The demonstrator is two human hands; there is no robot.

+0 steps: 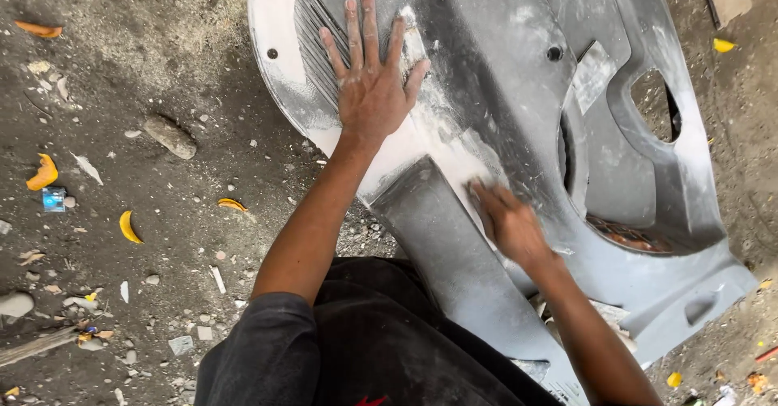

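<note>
A large grey moulded panel (pixel 519 90), dusted with white powder and patched with pale filler, lies on the ground. My left hand (pixel 371 74) lies flat on its ribbed upper left part, fingers spread, holding nothing. My right hand (pixel 506 220) presses on the panel's white-dusted middle beside a raised grey ridge; its fingers are curled and blurred, and whether something is under them cannot be told. Both hands are coated in white dust.
Dirty ground (pixel 162 130) with stones, yellow peel scraps (pixel 44 173), a small blue piece (pixel 53 199) and white chips spreads to the left. The panel has an oval opening (pixel 655 106) and a recessed pocket at the right. My dark clothing (pixel 365 341) fills the bottom middle.
</note>
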